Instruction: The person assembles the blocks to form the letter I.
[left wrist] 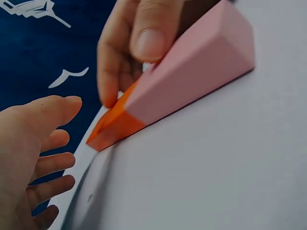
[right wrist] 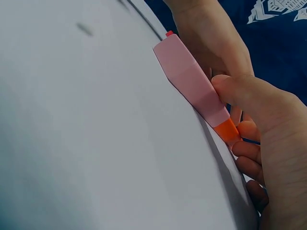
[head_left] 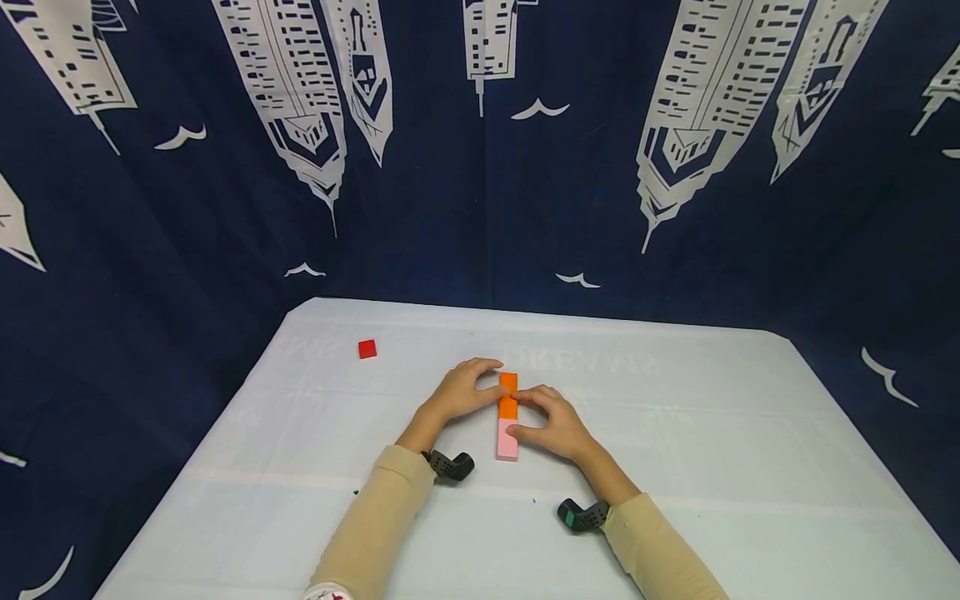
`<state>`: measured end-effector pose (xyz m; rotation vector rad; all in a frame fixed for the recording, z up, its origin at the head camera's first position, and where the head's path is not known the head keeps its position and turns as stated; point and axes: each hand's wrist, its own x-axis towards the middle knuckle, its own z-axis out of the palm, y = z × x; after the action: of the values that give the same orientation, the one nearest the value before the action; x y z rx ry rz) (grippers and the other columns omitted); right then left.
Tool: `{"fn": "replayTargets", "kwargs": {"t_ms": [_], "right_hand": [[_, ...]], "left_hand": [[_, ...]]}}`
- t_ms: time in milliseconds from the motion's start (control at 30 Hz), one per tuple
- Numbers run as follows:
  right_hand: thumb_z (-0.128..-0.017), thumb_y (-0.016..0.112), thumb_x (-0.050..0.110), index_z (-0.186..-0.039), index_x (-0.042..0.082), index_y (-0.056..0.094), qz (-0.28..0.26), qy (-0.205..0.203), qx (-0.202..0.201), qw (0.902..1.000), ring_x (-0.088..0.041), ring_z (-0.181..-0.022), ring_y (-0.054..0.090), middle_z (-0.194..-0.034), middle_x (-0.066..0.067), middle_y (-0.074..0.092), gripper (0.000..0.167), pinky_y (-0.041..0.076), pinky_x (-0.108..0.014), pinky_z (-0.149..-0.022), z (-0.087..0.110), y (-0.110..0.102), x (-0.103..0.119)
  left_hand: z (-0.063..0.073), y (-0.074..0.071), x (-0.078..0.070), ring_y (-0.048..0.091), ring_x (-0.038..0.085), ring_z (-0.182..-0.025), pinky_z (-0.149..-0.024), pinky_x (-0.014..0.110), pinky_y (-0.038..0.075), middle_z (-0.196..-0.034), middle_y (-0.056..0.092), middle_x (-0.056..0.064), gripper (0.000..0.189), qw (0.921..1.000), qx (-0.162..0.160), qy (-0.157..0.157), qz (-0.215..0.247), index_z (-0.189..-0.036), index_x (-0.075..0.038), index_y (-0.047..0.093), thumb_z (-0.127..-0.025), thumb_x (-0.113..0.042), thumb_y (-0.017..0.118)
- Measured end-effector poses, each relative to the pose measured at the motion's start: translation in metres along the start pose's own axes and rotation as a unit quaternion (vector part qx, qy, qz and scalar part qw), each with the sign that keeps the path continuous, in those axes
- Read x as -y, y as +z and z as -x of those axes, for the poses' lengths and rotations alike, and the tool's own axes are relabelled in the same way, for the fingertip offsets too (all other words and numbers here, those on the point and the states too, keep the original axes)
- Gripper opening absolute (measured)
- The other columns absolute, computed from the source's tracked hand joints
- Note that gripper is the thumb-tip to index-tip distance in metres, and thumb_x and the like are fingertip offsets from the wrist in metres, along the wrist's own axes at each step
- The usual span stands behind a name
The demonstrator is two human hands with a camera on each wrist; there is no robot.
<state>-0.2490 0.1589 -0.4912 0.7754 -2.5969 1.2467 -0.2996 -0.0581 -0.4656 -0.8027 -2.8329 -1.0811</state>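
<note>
A pink block [head_left: 507, 440] and an orange block [head_left: 508, 408] lie end to end in a straight row on the white table. My left hand [head_left: 467, 388] is at the left of the orange part, with a fingertip right at its side and the other fingers spread apart. From the right, my right hand [head_left: 557, 423] touches the row: its thumb [left wrist: 149, 43] rests at the upper edge of the pink block, and its forefinger reaches the orange block's side. Both of those contacts are on the row's right side. The right hand's fingers partly hide the orange block in the right wrist view.
A small red block [head_left: 367, 349] lies toward the table's back left. The white table [head_left: 720, 442] ends at a dark blue cloth [head_left: 487, 208] printed with white buildings and birds. Each wrist wears a black band with a camera mount [head_left: 452, 467].
</note>
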Motion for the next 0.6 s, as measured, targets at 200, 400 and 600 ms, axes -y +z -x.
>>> {"fn": "replayTargets", "kwargs": {"t_ms": [200, 400, 600], "right_hand": [[-0.075, 0.084, 0.029, -0.12, 0.007, 0.067, 0.002, 0.005, 0.0, 1.0, -0.023, -0.109, 0.059, -0.114, -0.003, 0.064, 0.052, 0.046, -0.044, -0.098, -0.001, -0.001, 0.002], [-0.075, 0.084, 0.028, -0.12, 0.008, 0.067, 0.004, 0.011, -0.001, 0.9999, -0.023, -0.109, 0.058, -0.115, -0.003, 0.064, 0.052, 0.045, -0.045, -0.098, -0.001, 0.0, 0.0], [-0.075, 0.084, 0.028, -0.12, 0.008, 0.067, 0.003, 0.015, 0.001, 0.9999, -0.022, -0.11, 0.058, -0.115, -0.003, 0.064, 0.052, 0.045, -0.044, -0.098, 0.0, 0.002, -0.001]], "left_hand": [[-0.001, -0.02, 0.008, 0.049, 0.027, -0.128, -0.109, 0.049, 0.033, -0.138, 0.055, 0.009, 0.05, 0.9994, -0.016, -0.032, 0.004, -0.135, -0.012, 0.057, -0.092, -0.037, 0.065], [0.001, -0.04, 0.019, 0.047, 0.029, -0.129, -0.11, 0.048, 0.032, -0.14, 0.053, 0.009, 0.05, 0.998, -0.034, -0.053, 0.008, -0.136, -0.011, 0.057, -0.092, -0.035, 0.066], [0.005, -0.058, 0.033, 0.044, 0.032, -0.132, -0.11, 0.05, 0.032, -0.141, 0.052, 0.012, 0.05, 0.9967, -0.052, -0.062, -0.002, -0.136, -0.009, 0.056, -0.093, -0.034, 0.065]]}}
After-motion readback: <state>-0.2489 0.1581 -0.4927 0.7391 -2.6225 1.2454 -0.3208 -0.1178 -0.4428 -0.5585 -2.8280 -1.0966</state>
